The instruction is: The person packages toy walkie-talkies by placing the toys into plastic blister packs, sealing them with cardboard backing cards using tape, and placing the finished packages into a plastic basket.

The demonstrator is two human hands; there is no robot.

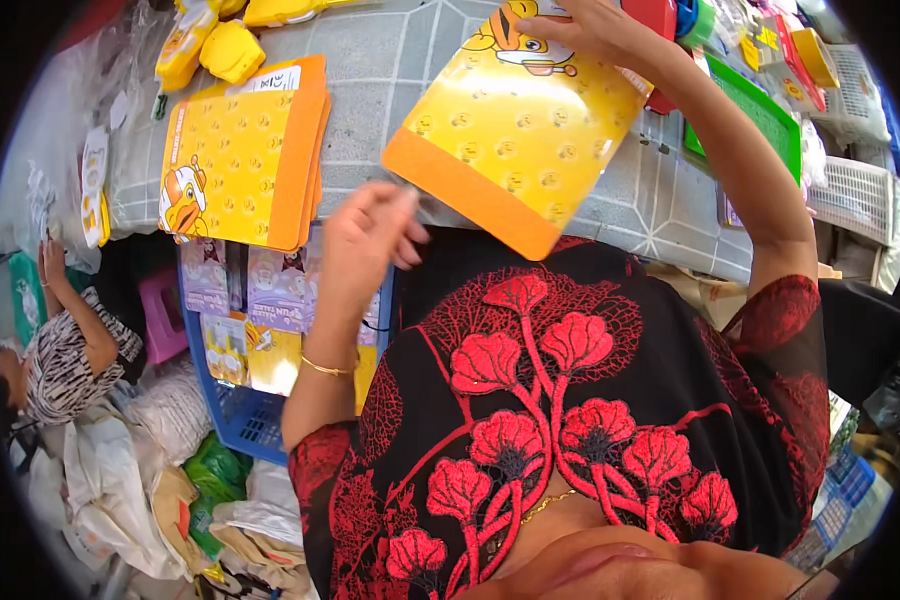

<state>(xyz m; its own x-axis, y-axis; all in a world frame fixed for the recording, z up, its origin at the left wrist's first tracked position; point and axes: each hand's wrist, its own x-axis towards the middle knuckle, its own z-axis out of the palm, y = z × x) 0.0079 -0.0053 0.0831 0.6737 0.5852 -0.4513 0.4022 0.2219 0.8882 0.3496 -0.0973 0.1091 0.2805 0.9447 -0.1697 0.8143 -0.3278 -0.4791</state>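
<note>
At the worktop (355, 60)'s top centre: yellow duck-printed card (530, 130) under the right hand (595, 30)

Far left, another person (75, 365) sits in a patterned top. Upper left, yellow plastic toys (232, 52) lie beyond a stack of matching cards (235, 160); below, a blue basket (245, 425) carries printed boxes. Left of centre, the left hand (370, 235) is half curled, nothing visible in it, beside the card's lower-left corner. Top centre, the right hand bends over the card's upper edge; whether it pinches, I cannot tell. Upper right lies a green tray (755, 115).
</note>
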